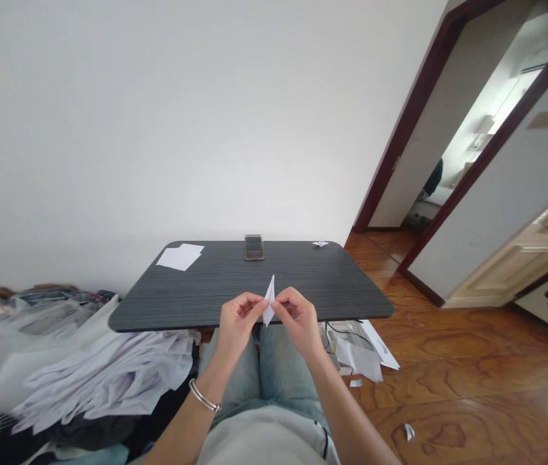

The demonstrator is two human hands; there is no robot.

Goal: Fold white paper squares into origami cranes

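Note:
A small folded piece of white paper, narrow and pointed at the top, is held upright between both hands above my lap, just at the near edge of the dark table. My left hand pinches its left side with fingers closed; a metal bangle sits on that wrist. My right hand pinches the right side the same way.
On the table lie a stack of white paper sheets at the far left, a phone standing at the far middle, and a small folded paper figure at the far right. Piled clothes lie left; loose papers lie on the wooden floor to the right.

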